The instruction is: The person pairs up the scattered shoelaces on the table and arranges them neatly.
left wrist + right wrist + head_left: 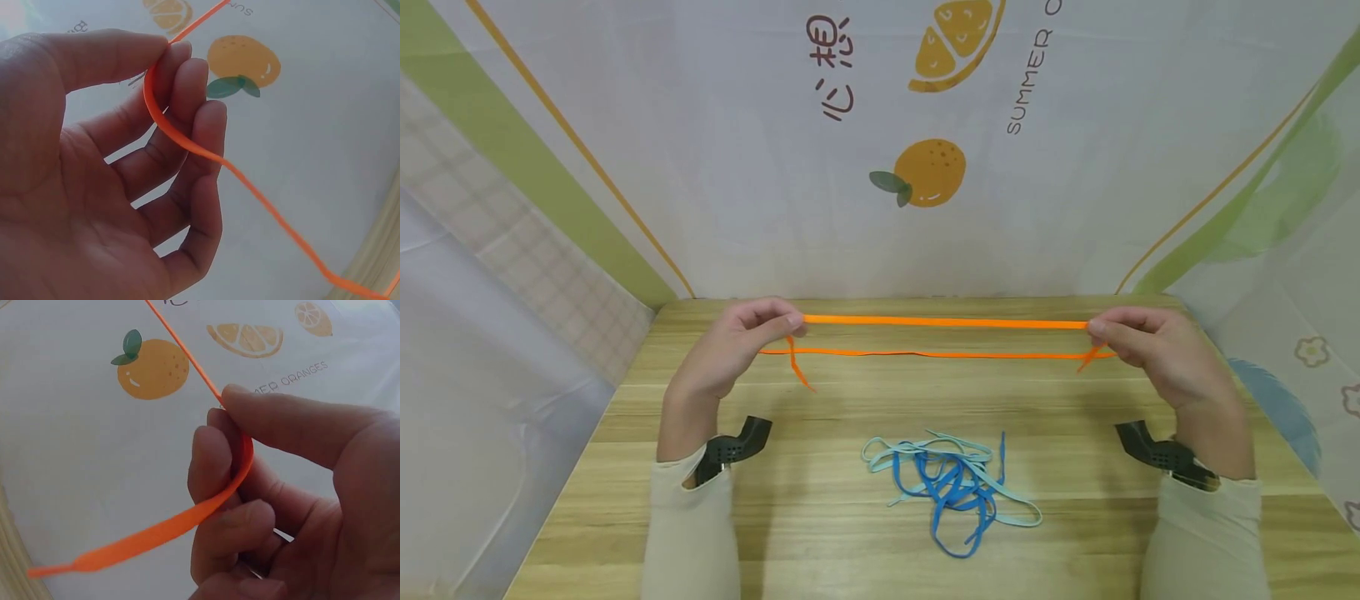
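Between my two hands an orange shoelace is stretched straight across, above the far part of the table. My left hand pinches it between thumb and index finger near one end; a tail of lace hangs past the other fingers. At the opposite end my right hand pinches it the same way, with a flat tail ending in a narrow tip. Just nearer than the stretched lace, a second orange lace runs nearly parallel to it along the tabletop.
A loose tangle of blue laces and pale teal laces lies on the wooden table, nearer to me and between the forearms. A white cloth with orange prints hangs behind the table's far edge.
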Tool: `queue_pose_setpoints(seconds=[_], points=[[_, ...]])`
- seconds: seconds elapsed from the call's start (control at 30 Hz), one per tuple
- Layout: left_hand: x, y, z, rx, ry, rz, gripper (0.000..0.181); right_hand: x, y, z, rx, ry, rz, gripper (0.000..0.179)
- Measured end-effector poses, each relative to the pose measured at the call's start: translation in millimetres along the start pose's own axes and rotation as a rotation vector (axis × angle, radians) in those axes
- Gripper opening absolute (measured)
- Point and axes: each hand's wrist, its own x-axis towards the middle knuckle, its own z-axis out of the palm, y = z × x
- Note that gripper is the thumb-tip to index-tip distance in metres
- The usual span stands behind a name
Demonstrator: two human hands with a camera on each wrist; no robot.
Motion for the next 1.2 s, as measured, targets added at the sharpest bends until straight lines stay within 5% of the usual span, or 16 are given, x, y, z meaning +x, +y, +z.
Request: queue_pose_setpoints(seconds=[1.2], points=[[-7.2, -21.8, -37.1, 0.041, 0.138, -0.101, 0.017, -10.9, 26.8, -55.8, 0.257, 0.130, 0.066, 0.031]])
